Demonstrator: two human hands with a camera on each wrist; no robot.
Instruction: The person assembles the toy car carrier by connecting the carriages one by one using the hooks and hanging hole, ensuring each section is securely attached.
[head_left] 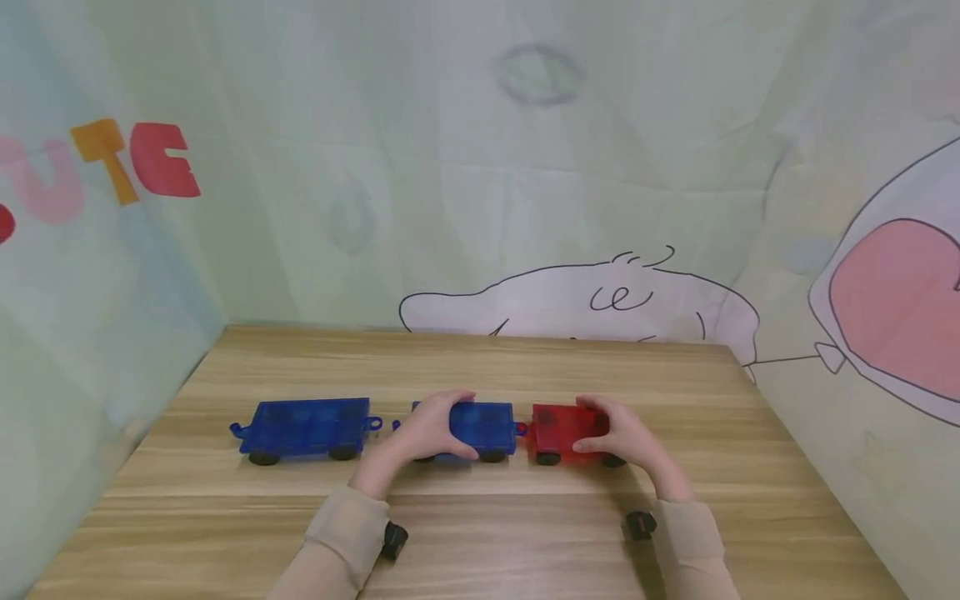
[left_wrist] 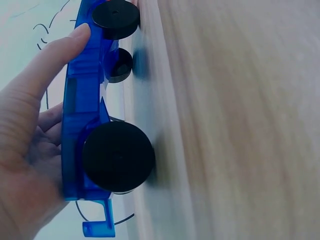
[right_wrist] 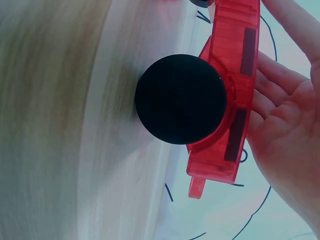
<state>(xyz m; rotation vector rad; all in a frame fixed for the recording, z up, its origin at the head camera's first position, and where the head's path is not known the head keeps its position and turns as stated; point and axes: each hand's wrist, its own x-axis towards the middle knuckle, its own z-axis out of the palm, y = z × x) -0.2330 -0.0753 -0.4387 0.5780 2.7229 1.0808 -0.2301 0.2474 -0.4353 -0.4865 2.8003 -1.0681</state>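
Note:
My left hand (head_left: 429,429) grips a translucent blue toy train car (head_left: 489,423) across its width, thumb on the near side and fingers over the far side. In the left wrist view its black wheels (left_wrist: 118,157) sit close to the tabletop. Around the right end of a shorter red toy train car (head_left: 553,421) curl the thumb and fingers of my right hand (head_left: 626,435). The two cars stand in line, their ends meeting at a small coupling (head_left: 521,428). A longer blue train car (head_left: 307,427) stands at the left, its ring (head_left: 373,423) facing the held blue car's hook (head_left: 397,426) across a small gap.
All the cars stand on a wood-grain table (head_left: 480,367). Behind and beside it hangs a pale cloth (head_left: 300,167) printed with letters and cartoon drawings. Black wrist devices (head_left: 394,541) are strapped at both cuffs.

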